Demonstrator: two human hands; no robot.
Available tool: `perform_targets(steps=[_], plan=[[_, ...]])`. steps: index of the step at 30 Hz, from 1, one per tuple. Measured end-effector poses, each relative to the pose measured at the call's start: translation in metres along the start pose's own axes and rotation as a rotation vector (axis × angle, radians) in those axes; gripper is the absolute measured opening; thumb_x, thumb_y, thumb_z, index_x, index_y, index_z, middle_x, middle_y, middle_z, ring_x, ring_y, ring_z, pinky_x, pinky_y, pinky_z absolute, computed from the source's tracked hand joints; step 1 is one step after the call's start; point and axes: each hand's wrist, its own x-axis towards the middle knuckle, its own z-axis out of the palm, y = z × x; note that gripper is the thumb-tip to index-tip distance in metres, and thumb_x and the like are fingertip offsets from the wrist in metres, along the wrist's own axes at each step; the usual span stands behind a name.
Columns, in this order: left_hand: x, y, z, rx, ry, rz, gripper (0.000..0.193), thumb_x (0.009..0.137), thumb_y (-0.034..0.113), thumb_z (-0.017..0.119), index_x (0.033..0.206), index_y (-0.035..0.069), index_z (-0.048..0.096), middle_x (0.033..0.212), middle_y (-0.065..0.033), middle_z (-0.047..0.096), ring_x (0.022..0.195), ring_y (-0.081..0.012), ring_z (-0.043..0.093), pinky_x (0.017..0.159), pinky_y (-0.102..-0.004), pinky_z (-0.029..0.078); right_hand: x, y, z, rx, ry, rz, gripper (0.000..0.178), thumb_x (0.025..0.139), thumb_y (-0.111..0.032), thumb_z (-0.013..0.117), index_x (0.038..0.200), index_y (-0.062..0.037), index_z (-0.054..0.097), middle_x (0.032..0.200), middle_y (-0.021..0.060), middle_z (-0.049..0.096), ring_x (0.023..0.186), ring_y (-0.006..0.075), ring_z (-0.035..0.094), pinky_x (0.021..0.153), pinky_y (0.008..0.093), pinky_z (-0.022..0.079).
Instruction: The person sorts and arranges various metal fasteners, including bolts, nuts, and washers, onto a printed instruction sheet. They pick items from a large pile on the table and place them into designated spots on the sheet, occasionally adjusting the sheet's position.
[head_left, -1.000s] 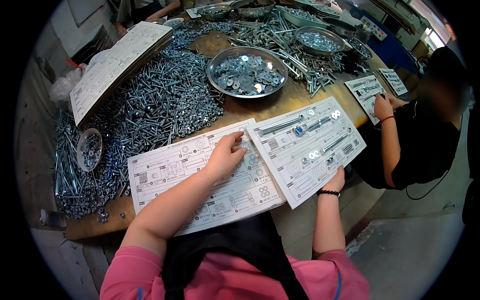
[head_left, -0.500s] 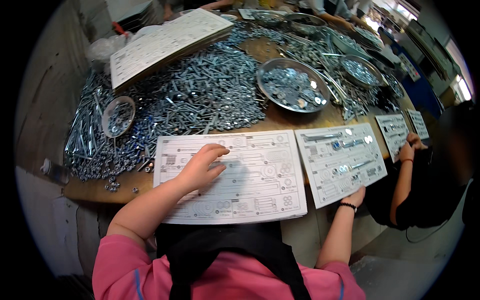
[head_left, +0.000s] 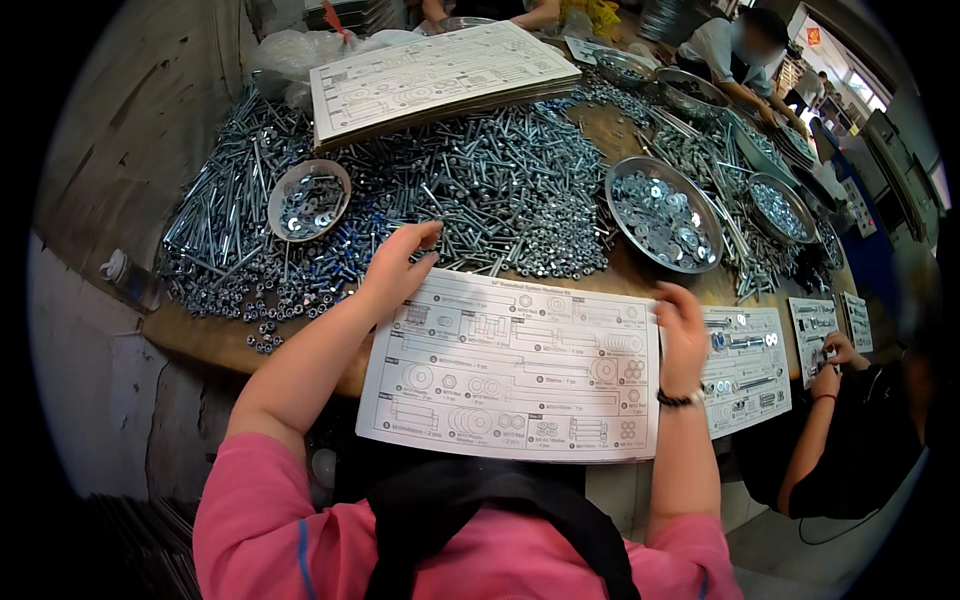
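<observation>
A white printed card [head_left: 510,380] with line drawings of hardware lies in front of me at the table's near edge. My left hand [head_left: 395,272] hovers at its upper left corner, thumb and fingers apart and holding nothing, its fingertips nearest the pile of bolts [head_left: 480,180]. At the card's right edge is my right hand [head_left: 683,335], fingers loosely bent and apart; any contact with the edge is hard to tell. Just past that hand, a second printed card [head_left: 745,400] bears bolts, washers and other metal parts, its left side partly hidden.
A thick stack of printed cards [head_left: 440,75] rests on the bolts at the back. Washers fill a small bowl [head_left: 284,215] and a large steel bowl [head_left: 625,228]. Loose nuts [head_left: 265,340] lie front left. To the right, a co-worker's hands [head_left: 835,365] are over another card.
My right hand has left the second card and come to the front card's right edge. My left hand has moved from over the front card toward the bolts. The view has shifted.
</observation>
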Motion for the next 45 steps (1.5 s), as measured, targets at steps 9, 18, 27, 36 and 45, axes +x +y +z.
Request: perform_targets(steps=[9,18,27,36,45], plan=[[0.058,-0.029,0.011,0.432,-0.042,0.091,0.027,0.073,0.010,0.062,0.100,0.007,0.061,0.098,-0.0094,0.057,0.093,-0.0277,0.055,0.080,-0.0373,0.046,0.083,0.027,0.188,-0.753,-0.543,-0.169,0.028,0.082,-0.022,0.055,0.106,-0.0079,0.059,0.099,0.0139,0.057,0.091,0.0301,0.057,0.078,0.0386,0.046],[0.069,-0.053,0.016,0.449,-0.094,0.110,0.015,0.075,0.008,0.060,0.089,0.008,0.066,0.085,-0.0087,0.059,0.081,-0.0284,0.058,0.071,-0.0360,0.048,0.092,0.053,0.236,-1.148,-0.436,-0.267,0.010,0.084,-0.012,0.047,0.091,-0.0077,0.054,0.084,0.0114,0.060,0.075,0.0289,0.062,0.063,0.0389,0.051],[0.075,-0.056,-0.021,-0.126,-0.061,-0.341,0.018,0.080,0.006,0.059,0.096,0.001,0.065,0.084,-0.0084,0.064,0.075,-0.0151,0.061,0.068,-0.0262,0.048,0.088,0.038,0.210,-0.902,-0.415,-0.223,0.016,0.081,-0.020,0.054,0.087,-0.0049,0.056,0.092,0.0135,0.056,0.084,0.0311,0.056,0.072,0.0406,0.048],[0.061,0.010,-0.012,-0.328,-0.289,-0.388,0.020,0.078,0.004,0.059,0.097,0.000,0.064,0.081,-0.0048,0.062,0.070,-0.0108,0.057,0.067,-0.0244,0.047,0.051,-0.001,0.105,-0.162,-0.409,0.302,0.034,0.082,-0.008,0.054,0.116,-0.0025,0.052,0.076,0.0037,0.062,0.053,0.0054,0.050,0.049,0.0199,0.041],[0.002,0.066,0.050,-0.282,-0.446,-0.255,0.016,0.076,0.005,0.060,0.092,0.001,0.063,0.083,-0.0073,0.063,0.075,-0.0172,0.060,0.067,-0.0284,0.048,-0.012,0.004,0.047,-0.264,-0.241,0.159,0.013,0.083,-0.011,0.058,0.090,-0.0007,0.059,0.074,-0.0009,0.055,0.063,0.0057,0.047,0.057,0.0205,0.039]])
